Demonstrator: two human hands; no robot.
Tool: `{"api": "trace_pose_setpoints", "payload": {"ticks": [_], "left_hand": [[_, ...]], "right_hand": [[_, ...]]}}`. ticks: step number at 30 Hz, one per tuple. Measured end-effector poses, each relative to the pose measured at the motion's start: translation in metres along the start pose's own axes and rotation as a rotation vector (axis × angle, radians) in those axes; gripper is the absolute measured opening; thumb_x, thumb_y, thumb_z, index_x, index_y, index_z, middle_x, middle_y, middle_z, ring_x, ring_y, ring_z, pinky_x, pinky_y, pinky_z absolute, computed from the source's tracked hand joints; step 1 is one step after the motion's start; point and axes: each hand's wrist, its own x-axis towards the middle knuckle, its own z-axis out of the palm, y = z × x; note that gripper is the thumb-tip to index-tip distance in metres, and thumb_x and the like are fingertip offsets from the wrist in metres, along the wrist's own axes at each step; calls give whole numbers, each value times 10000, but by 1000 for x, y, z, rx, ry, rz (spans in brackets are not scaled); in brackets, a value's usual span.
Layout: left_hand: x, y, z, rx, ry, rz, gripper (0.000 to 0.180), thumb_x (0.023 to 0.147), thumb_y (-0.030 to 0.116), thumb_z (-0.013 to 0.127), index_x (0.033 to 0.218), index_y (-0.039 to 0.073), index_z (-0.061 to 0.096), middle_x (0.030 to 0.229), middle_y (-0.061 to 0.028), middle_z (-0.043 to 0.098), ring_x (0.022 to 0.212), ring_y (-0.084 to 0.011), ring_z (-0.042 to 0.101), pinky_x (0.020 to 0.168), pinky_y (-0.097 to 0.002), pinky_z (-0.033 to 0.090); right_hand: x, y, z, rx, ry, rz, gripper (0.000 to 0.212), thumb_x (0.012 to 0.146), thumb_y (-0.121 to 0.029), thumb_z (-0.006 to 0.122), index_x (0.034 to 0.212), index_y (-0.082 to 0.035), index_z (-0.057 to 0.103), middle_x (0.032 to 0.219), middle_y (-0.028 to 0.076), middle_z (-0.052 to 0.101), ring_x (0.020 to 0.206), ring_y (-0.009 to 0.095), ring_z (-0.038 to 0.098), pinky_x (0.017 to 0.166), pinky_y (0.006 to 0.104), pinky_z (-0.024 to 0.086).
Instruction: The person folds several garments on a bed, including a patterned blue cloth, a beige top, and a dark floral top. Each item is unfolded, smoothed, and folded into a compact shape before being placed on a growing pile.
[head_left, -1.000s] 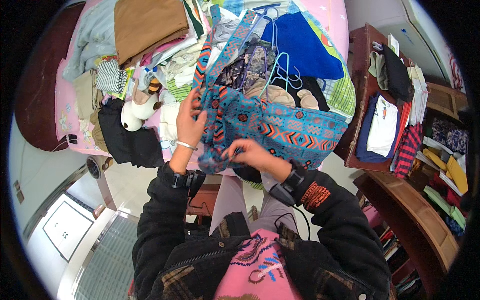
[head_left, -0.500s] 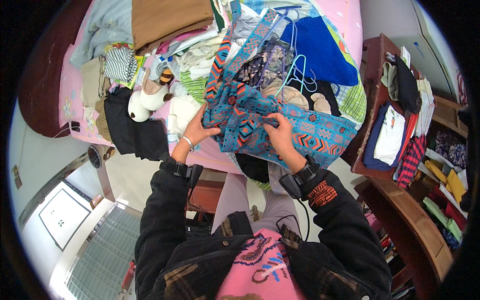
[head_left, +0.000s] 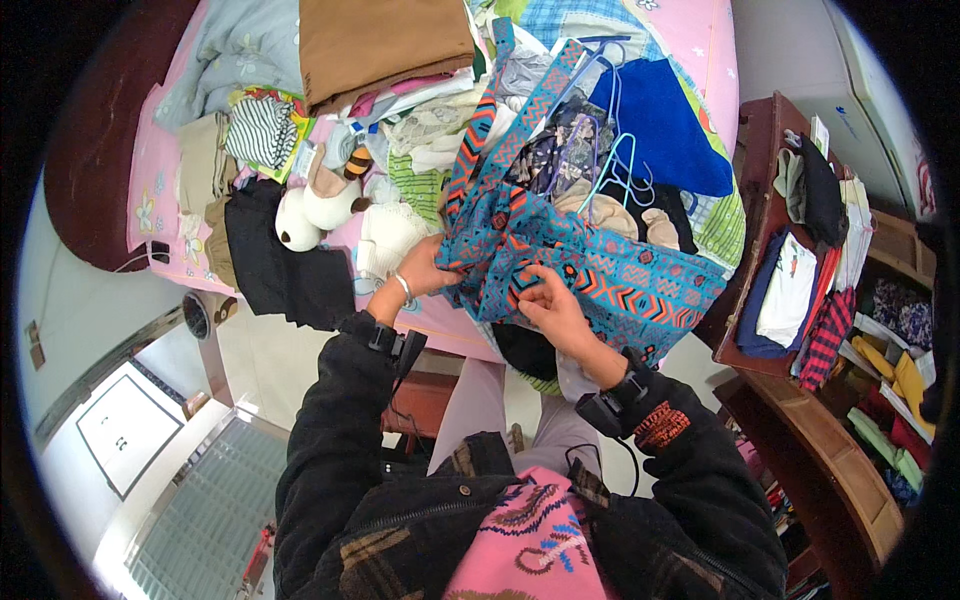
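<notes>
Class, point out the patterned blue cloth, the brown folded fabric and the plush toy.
Patterned blue cloth (head_left: 640,285), head view, its spread lower panel.
Brown folded fabric (head_left: 380,40), head view, top face.
Plush toy (head_left: 300,215), head view, white body.

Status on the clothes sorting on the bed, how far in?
Done: brown folded stack sits at the bed's far end. In hand: left hand and right hand grip the blue patterned garment, partly folded. Left: loose striped top, black garment, hangers.

A blue cloth (head_left: 600,265) with orange-and-black zigzag patterning lies beside a black-and-white striped garment (head_left: 262,132).
</notes>
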Motion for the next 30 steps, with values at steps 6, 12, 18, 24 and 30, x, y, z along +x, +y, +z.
{"api": "trace_pose_setpoints", "payload": {"ticks": [6, 12, 18, 24, 30], "left_hand": [[-3, -11, 2, -359, -213, -151, 551, 623, 125, 766, 1119, 18, 552, 1009, -96, 642, 882, -194, 595, 826, -321, 468], [2, -12, 18, -431, 1, -317, 684, 613, 120, 787, 1195, 0, 450, 1050, -103, 601, 864, -192, 600, 808, -328, 477], [-11, 37, 22, -864, 147, -523, 745, 609, -7, 780, 1245, -3, 392, 1082, -122, 586, 984, -208, 581, 849, -356, 495], [-19, 101, 16, -985, -205, -287, 741, 620, 58, 781, 1281, 33, 446, 1183, -50, 565, 1059, -172, 542, 916, -335, 435], [-13, 149, 48, -848, -308, -147, 762, 642, 45, 757, 1314, 30, 397, 1243, -52, 517, 1117, -159, 492, 957, -328, 396]], "right_hand": [[19, 17, 2, 186, 191, 240, 554, 833, -98, 607, 1318, -88, 339, 880, 65, 581, 752, 114, 540, 593, 266, 437], [19, 31, 6, 115, 401, 223, 517, 807, -131, 632, 1257, -109, 378, 1013, 51, 540, 823, 133, 527, 597, 287, 422], [15, 19, 10, 304, 478, 303, 615, 860, -212, 597, 1366, -111, 262, 1176, 104, 447, 1043, 227, 501, 787, 355, 473], [8, -8, 2, 686, 265, 219, 499, 969, -364, 385, 1371, -82, 298, 1269, 101, 464, 1083, 215, 529, 900, 372, 461], [-3, -1, -29, 882, 113, 262, 599, 942, -523, 336, 1348, -85, 360, 1293, 107, 482, 1136, 241, 510, 953, 400, 431]]}}
